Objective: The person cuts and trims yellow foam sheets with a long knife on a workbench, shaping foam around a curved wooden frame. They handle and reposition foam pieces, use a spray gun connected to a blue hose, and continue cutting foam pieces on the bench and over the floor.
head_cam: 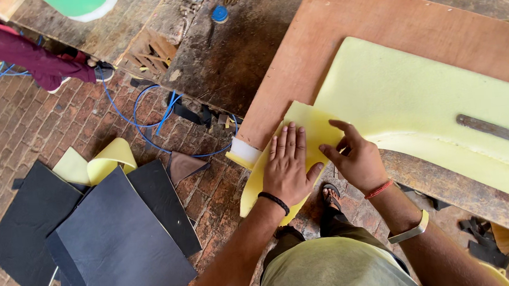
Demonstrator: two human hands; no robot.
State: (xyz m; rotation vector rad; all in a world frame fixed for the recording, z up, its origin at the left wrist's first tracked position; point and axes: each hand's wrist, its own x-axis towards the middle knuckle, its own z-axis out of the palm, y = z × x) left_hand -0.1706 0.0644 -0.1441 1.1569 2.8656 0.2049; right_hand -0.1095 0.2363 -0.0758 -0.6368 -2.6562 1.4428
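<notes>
A small yellow foam sheet (307, 124) hangs over the corner of a brown plywood board (342, 29). My left hand (287, 166) lies flat on it with fingers spread, a black band at the wrist. My right hand (356, 160) rests at the sheet's right edge, thumb and forefinger touching the foam; a red thread and a pale band circle that arm. Beside it lies a large thick yellow foam slab (419, 101) with a long metal blade (498, 132) resting on top.
Black sheets (112, 242) and yellow foam scraps (97, 163) lie on the brick floor at left. Blue cable (146, 129) loops below a dark wooden bench (224, 55). Another person's leg in maroon (15, 52) stands at top left. Scraps pile at bottom right.
</notes>
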